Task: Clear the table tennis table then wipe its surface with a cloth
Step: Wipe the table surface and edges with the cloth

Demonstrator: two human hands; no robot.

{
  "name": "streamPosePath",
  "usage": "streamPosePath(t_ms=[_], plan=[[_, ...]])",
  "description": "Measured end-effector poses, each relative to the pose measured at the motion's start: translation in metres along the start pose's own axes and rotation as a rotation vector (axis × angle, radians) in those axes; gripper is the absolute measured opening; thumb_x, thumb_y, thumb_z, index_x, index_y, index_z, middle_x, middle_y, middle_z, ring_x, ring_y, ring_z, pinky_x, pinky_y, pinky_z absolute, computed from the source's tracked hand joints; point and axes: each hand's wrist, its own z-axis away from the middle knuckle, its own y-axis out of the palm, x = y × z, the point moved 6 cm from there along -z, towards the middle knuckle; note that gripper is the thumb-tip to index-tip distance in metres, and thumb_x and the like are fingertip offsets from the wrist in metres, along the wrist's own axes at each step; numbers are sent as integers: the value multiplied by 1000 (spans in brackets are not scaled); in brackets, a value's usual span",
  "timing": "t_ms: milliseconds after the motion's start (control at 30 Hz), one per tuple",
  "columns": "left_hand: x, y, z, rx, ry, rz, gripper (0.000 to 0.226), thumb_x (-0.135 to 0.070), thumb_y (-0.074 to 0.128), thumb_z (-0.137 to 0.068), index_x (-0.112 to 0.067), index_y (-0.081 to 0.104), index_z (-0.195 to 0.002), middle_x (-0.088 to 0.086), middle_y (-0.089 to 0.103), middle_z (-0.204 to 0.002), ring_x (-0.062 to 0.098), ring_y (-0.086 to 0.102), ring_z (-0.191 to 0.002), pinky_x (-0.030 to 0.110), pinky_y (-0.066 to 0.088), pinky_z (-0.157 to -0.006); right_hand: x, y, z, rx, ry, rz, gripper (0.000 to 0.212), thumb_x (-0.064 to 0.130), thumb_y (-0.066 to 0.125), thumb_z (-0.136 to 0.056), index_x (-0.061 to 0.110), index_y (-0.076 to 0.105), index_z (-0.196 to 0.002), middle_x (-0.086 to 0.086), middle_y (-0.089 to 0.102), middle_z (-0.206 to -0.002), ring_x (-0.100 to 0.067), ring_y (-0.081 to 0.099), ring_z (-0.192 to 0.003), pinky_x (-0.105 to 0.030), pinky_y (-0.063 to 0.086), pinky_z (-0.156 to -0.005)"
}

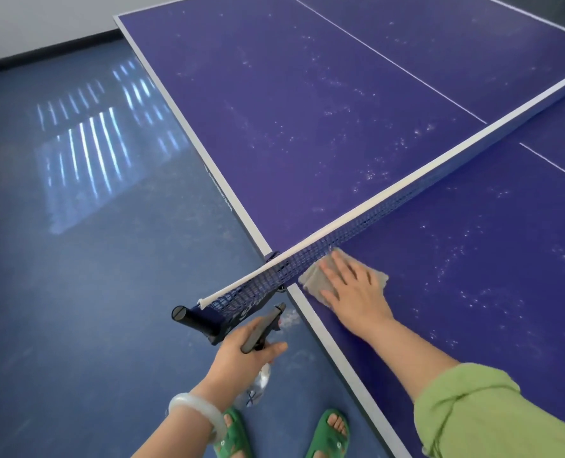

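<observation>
The purple-blue table tennis table (307,110) fills the upper right, speckled with pale dust marks. A grey-beige cloth (311,280) lies on its near half, close to the net and the side edge. My right hand (350,289) presses flat on the cloth with straight, spread fingers. My left hand (241,352) hangs off the table's side above the floor and grips a spray bottle (261,378) by its dark trigger head, with the clear body hanging below.
The net (357,226) with its white top band runs diagonally across the table to a black clamp post (192,317) by my left hand. Blue floor (76,259) lies to the left, with my feet in green slippers (329,431) below.
</observation>
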Motion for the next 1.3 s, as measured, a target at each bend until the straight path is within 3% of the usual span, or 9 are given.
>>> streamPosePath(t_ms=[100,167,333,433,533,667,800,1067,1300], plan=[[-8,-2,-3,-23,44,29,26,-19,80,-81,-33,69,-101,-4,57,-64,9,54,-63,19,45,-67,-50,-10,-18,36,337,24,64,47,14,-104,16,-2,-157,-8,-9,-165,-28,-6,-152,-47,0,-123],[-15,-2,-4,-28,72,43,24,-18,79,-82,-34,69,-97,-3,55,-65,10,53,-64,20,45,-68,-49,-11,-14,11,378,-31,65,41,19,-104,5,2,-156,-13,-3,-165,-28,-5,-152,-45,2,-123],[-61,6,-12,-44,204,23,27,-19,79,-82,-32,68,-103,-10,57,-63,7,52,-61,17,44,-65,32,2,7,-60,53,-42,63,40,17,-103,5,12,-156,-10,7,-164,-27,2,-152,-46,11,-123],[-97,16,-20,-17,293,75,30,-24,80,-80,-38,69,-104,14,63,-73,14,52,-62,19,46,-64,28,8,5,-43,-113,17,63,43,13,-103,10,6,-156,-7,5,-165,-22,-4,-152,-44,6,-124],[-118,28,-33,36,325,172,33,-18,79,-82,-35,68,-108,28,59,-72,25,51,-58,31,48,-65,-43,4,-9,-81,203,-15,61,40,16,-105,12,0,-157,-4,-3,-165,-19,-9,-152,-41,-2,-124],[-129,47,-54,87,335,157,31,-15,77,-85,-29,66,-111,28,56,-65,23,51,-50,26,47,-56,-80,-4,-14,-91,619,-152,62,38,13,-105,9,-2,-157,-7,-6,-165,-22,-9,-152,-44,-2,-123],[-128,63,-75,54,359,128,39,-20,80,-80,-29,66,-115,16,65,-82,17,54,-65,29,51,-71,-39,6,-2,-106,454,-75,64,43,10,-104,10,-5,-156,-8,-8,-165,-24,-12,-152,-44,-4,-123],[-118,75,-105,92,387,69,34,-26,83,-77,-46,66,-99,-12,67,-79,3,58,-66,14,48,-67,-43,13,24,-130,347,-89,70,46,-7,-95,13,-2,-157,-5,-2,-165,-20,-9,-152,-44,1,-124],[-91,55,-90,-17,280,-183,75,-22,87,-69,-42,47,-129,-27,52,-124,-4,49,-120,10,38,-97,-33,15,43,-151,501,-134,70,45,-10,-94,12,-2,-155,-6,-1,-165,-21,-6,-152,-43,-2,-124]])
